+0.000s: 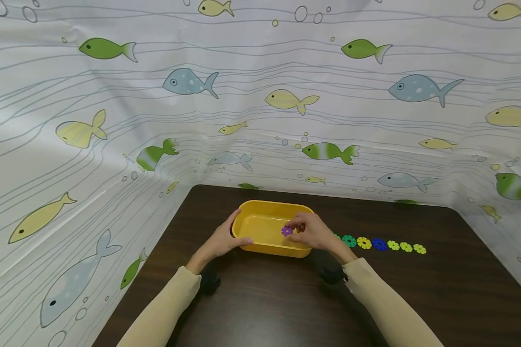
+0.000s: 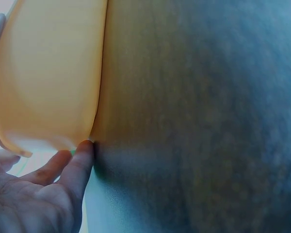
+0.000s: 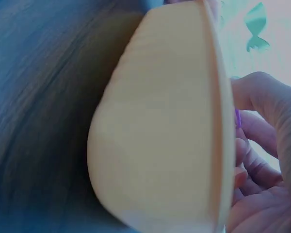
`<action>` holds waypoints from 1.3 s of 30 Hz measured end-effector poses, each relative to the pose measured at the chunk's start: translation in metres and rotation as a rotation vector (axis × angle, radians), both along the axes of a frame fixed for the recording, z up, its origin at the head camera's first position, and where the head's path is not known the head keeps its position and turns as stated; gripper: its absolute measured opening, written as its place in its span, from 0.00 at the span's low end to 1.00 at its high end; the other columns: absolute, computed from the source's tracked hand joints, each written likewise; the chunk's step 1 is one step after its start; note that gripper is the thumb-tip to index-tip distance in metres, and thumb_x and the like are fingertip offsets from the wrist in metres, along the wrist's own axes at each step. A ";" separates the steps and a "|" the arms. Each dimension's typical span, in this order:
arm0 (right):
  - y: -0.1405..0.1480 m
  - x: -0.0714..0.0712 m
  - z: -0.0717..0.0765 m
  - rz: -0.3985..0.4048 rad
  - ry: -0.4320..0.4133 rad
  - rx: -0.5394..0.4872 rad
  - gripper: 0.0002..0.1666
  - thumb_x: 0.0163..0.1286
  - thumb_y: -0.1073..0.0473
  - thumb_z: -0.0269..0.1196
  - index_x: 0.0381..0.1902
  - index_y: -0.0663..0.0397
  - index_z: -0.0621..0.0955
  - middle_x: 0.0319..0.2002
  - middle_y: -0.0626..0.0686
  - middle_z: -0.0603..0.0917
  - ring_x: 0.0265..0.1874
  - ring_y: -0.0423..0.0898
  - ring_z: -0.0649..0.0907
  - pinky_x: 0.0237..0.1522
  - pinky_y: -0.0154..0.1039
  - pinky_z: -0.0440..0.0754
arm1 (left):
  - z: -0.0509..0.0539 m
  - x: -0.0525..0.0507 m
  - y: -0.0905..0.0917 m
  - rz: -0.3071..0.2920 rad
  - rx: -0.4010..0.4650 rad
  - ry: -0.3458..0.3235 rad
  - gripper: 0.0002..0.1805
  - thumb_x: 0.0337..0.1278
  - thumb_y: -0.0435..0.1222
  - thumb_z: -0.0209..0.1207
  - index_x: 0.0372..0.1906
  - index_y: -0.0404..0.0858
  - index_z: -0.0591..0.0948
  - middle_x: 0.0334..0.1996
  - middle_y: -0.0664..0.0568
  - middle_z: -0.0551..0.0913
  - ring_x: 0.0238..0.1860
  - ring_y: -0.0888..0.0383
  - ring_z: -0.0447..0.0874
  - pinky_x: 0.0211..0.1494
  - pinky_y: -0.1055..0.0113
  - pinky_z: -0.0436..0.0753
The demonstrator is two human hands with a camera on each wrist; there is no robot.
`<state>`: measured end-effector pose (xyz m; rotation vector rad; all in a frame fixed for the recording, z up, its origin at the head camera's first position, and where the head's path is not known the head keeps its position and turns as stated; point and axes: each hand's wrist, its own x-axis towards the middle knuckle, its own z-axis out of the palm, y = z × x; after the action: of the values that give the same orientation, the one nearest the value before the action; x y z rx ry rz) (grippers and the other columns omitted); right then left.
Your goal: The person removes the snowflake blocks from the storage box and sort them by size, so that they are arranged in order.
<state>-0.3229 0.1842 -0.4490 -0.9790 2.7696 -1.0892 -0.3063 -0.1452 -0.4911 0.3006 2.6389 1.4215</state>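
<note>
A yellow plastic tray (image 1: 260, 229) with rounded corners sits on the dark table. My left hand (image 1: 224, 239) grips its left end, thumb at the near rim and fingers round the far side. In the left wrist view, fingertips (image 2: 82, 150) touch the tray's outer wall (image 2: 48, 73). Over the tray's right part, my right hand (image 1: 313, 232) pinches a purple flower-shaped plastic disc (image 1: 287, 231) between thumb and fingers. Only a sliver of that purple disc (image 3: 238, 118) shows in the right wrist view, behind the tray wall (image 3: 155, 121).
Right of the tray, several notched discs lie in a row on the table (image 1: 451, 284): a teal disc (image 1: 349, 241), a yellow disc (image 1: 364, 243), a blue disc (image 1: 379, 244) and smaller yellow-green discs (image 1: 406, 247). A fish-patterned sheet (image 1: 260, 115) walls in the back and sides.
</note>
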 end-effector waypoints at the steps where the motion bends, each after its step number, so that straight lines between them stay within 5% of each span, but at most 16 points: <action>1: 0.004 0.002 0.000 -0.016 -0.001 -0.008 0.18 0.66 0.57 0.80 0.52 0.56 0.93 0.38 0.50 0.87 0.33 0.42 0.76 0.35 0.30 0.76 | 0.000 0.000 0.000 -0.001 -0.001 0.000 0.63 0.61 0.55 0.76 0.91 0.46 0.49 0.85 0.37 0.63 0.68 0.42 0.79 0.81 0.40 0.77; 23: 0.110 0.037 -0.007 -0.281 0.012 -0.153 0.16 0.68 0.61 0.78 0.53 0.55 0.92 0.40 0.53 0.84 0.33 0.40 0.75 0.32 0.31 0.74 | 0.001 -0.001 0.000 -0.022 -0.003 -0.004 0.63 0.63 0.53 0.76 0.91 0.45 0.48 0.85 0.35 0.63 0.64 0.44 0.81 0.78 0.41 0.80; 39: 0.207 0.064 -0.012 -0.557 0.051 -0.077 0.21 0.74 0.54 0.74 0.58 0.60 0.90 0.46 0.57 0.86 0.37 0.37 0.75 0.33 0.31 0.77 | 0.000 -0.003 -0.002 -0.038 -0.013 0.008 0.64 0.63 0.55 0.75 0.91 0.43 0.47 0.85 0.34 0.62 0.65 0.43 0.80 0.79 0.40 0.78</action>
<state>-0.2594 0.3914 -0.4609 -0.2257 3.1531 -1.2335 -0.3090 -0.1472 -0.4911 0.3531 2.6331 1.3937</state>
